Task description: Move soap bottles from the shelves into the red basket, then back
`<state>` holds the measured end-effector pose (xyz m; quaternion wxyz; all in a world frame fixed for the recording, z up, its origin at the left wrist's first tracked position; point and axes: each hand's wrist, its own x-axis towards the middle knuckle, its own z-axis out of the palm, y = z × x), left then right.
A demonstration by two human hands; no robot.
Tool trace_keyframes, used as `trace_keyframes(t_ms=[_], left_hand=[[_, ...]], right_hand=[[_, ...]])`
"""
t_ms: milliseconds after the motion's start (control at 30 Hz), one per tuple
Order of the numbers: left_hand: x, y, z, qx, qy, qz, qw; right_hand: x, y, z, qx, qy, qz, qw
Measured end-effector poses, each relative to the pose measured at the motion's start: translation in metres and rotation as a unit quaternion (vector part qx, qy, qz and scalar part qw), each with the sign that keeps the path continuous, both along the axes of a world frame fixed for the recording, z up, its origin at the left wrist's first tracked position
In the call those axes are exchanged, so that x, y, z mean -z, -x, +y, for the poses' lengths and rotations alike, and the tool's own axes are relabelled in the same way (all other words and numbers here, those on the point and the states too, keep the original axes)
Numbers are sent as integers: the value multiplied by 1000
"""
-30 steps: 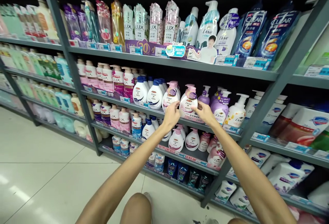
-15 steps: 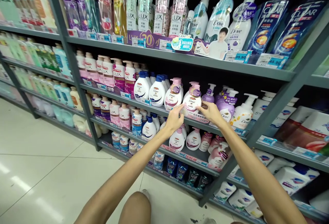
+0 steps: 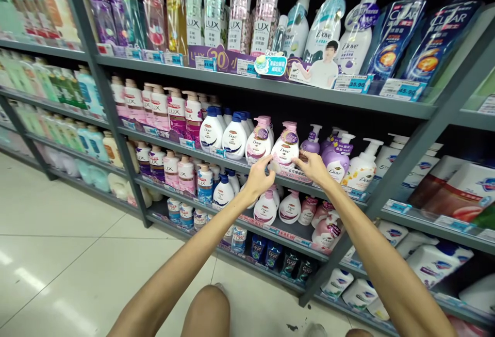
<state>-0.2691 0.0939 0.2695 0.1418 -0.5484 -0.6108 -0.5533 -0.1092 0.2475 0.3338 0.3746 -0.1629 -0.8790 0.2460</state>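
Observation:
A pink-and-white Dove pump bottle (image 3: 285, 147) stands at the front edge of a grey shelf (image 3: 232, 161), in the middle row of a shop rack. My left hand (image 3: 258, 176) reaches up on its left, fingers loosely spread, fingertips at the bottle's lower left side. My right hand (image 3: 312, 166) is on its right, fingers apart, touching the bottle's base. Neither hand wraps round it. A second pink Dove bottle (image 3: 258, 142) stands just left, a purple Dove bottle (image 3: 335, 161) just right.
Blue-capped Dove bottles (image 3: 222, 135) and Lux bottles (image 3: 170, 112) fill the shelf to the left. Refill pouches (image 3: 216, 17) and price tags sit on the shelf above. More bottles stand on lower shelves. Pale tiled floor (image 3: 58, 254) lies at the left. My knee (image 3: 204, 311) shows below.
Both hands gripped the pink Dove bottle's sides a second ago; they have slid down and loosened, now only touching its base. The view has tilted slightly.

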Motion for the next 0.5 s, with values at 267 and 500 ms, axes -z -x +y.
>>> trace_keyframes(t_ms=[267,500], left_hand=[[4,2,2,14,-15,8,1000],[-2,6,-12,14,-53,-13,998]], right_hand=[[7,3,13,-20,7,20,1000],[9,-5,8,6,36,38,999]])
